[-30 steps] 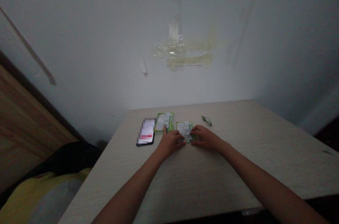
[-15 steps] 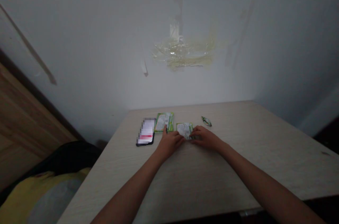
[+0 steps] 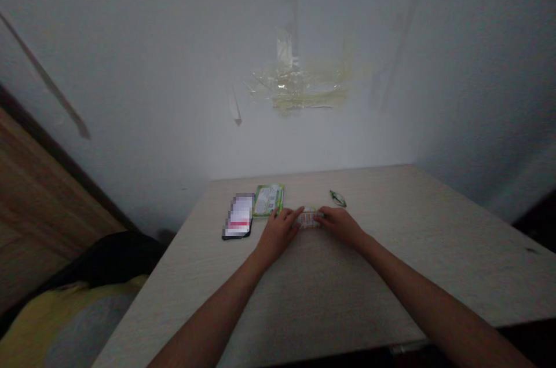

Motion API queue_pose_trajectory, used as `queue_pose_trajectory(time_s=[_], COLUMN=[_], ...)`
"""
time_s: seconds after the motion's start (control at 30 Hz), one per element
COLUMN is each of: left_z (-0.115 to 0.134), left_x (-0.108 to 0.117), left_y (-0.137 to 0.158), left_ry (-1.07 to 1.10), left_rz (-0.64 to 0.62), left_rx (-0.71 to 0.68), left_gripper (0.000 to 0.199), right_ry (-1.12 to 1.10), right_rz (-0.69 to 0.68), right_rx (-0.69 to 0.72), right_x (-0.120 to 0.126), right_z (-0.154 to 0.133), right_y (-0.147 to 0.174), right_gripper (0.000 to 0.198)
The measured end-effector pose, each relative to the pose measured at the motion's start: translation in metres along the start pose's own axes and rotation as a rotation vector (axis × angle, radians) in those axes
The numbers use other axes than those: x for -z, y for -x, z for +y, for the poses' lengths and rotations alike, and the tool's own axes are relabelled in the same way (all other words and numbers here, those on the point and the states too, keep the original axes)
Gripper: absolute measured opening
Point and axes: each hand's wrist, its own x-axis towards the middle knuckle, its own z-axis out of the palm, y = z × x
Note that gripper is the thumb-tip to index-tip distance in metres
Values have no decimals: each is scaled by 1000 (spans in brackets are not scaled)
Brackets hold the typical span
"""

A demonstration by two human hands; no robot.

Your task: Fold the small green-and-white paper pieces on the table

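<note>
Between my hands is a small green-and-white printed packet [image 3: 308, 219]. A paler side with small reddish print now faces me, and it looks folded over. My left hand [image 3: 278, 233] pinches its left end, with fingers along the top and the thumb in front. At the right end, the fingertips of my right hand [image 3: 341, 224] are closed on the packet. A larger green-and-white printed packet [image 3: 268, 200] lies flat just beyond my left hand. Whether that hand touches it I cannot tell.
A phone [image 3: 239, 216] with a lit, blurred screen lies at the left of the pale wooden table [image 3: 382, 292]. A small crumpled green wrapper [image 3: 337, 199] lies beyond my right hand. Behind the table rises a wall [image 3: 174, 66] with peeling tape [image 3: 299, 90]. Yellow-and-grey fabric [image 3: 87, 321] is at lower left.
The small packet's near part has come up and over, so its lower green-white face gives way to reddish print. My left fingers have moved up along its edge.
</note>
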Motion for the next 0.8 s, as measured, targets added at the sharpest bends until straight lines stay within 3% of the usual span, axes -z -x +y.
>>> queue_pose_trajectory(time_s=[0.13,0.3,0.47,0.8], left_z=[1,3,2,1], left_x=[-1,2,1,0], left_y=[1,4,6,4], left_ry=[-71,-118,-76,-33], left_rz=[38,45,4,-69], left_rx=[81,127,110,114], left_gripper=[50,39,20,24], right_ry=[-72,-160,-209,-109], right_rz=[23,123,145,123], right_rx=[-15,-9,116,272], right_x=[-2,-10,-15,-14], right_z=[1,5,9,9], right_y=[1,2,1,4], right_gripper=[20,35,20,15])
